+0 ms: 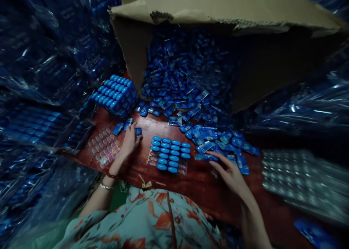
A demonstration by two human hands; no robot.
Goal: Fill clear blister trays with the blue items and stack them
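**Q:** On the red-brown table point(201, 185), what am I handling?

**A:** One small blue piece point(138, 131), pinched at the fingertips of my left hand point(130, 140), just left of the half-filled clear tray point(169, 155). My right hand point(230, 172) lies open, fingers spread, touching the near edge of the loose blue pile point(215, 138) that spills from the tipped cardboard box point(218, 12).

**Q:** How do I seat it well?

**A:** My judgement: keep the piece flat, long axis matching the rows already seated, and press it into a free pocket without nudging its neighbours.

**Q:** Surroundings?

**A:** A full stack of trays point(116, 94) sits beyond; an empty clear tray point(105, 147) lies left.
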